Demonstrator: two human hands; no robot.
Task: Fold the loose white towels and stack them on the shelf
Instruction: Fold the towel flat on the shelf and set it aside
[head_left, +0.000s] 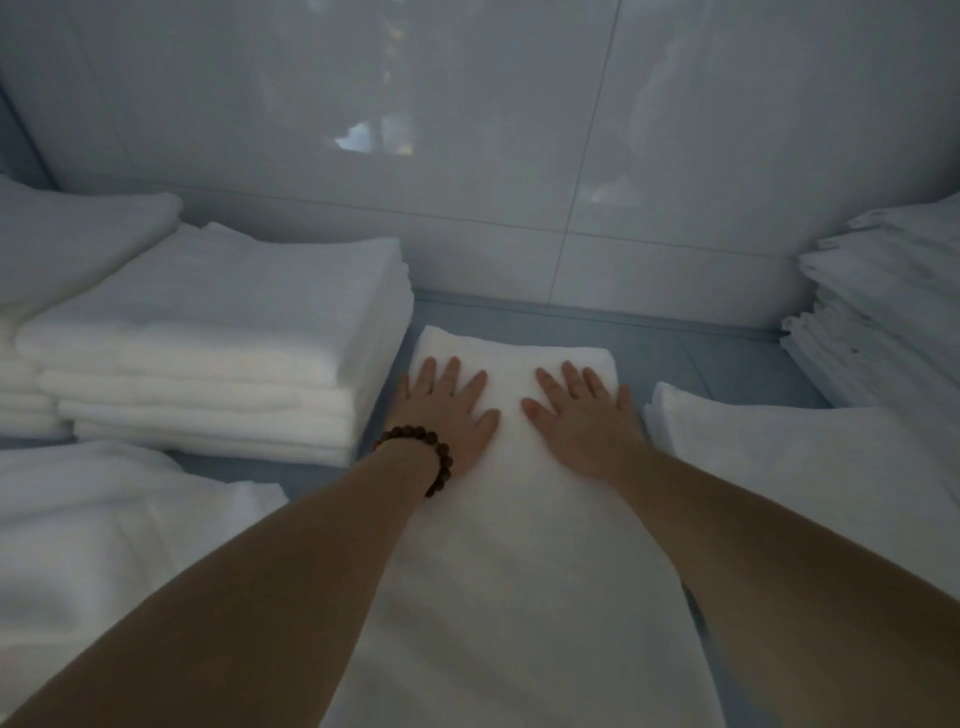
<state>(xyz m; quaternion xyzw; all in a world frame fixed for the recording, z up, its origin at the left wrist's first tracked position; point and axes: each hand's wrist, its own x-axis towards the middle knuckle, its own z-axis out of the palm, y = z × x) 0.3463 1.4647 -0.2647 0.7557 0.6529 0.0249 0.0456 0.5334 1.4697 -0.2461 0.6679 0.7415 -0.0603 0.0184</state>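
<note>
Head view: we press our left hand and right hand, fingers flat and gripping nothing, on 1 folded towel lying on the shelf between 2 stacks; soft and light, it seems best lifted by its side edges.

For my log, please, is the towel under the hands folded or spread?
Folded: the towel is a narrow strip with a thick far edge.

A linen storeroom: glossy white wall panels behind a shelf of stacked white towels.
</note>
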